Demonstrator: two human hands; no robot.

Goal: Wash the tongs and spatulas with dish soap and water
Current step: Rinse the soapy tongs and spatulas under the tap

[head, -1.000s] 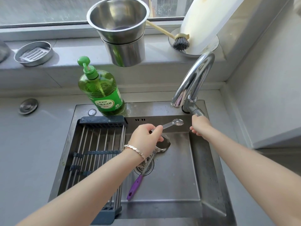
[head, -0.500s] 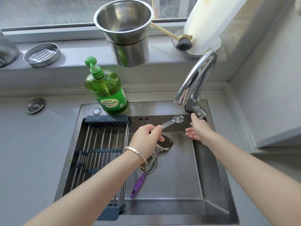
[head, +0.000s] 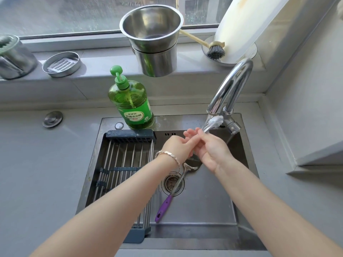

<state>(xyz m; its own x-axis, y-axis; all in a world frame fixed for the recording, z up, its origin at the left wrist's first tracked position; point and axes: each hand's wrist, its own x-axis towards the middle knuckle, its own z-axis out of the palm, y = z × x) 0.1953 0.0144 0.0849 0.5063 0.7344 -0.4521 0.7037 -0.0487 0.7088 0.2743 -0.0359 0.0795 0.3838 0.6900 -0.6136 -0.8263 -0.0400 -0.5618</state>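
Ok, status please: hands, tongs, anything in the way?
Left hand and right hand both grip the tongs. Tip under the faucet, water on it. Spatula lies in the sink, nothing blocking.

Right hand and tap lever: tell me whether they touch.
Apart. The head view shows the right hand pinching the tongs, with dark sink wall visible between it and the tap lever.

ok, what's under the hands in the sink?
A purple-handled spatula lies on the sink floor, shaft across the drain. The left hand and right hand, meeting at the tongs, cover most of its blade.
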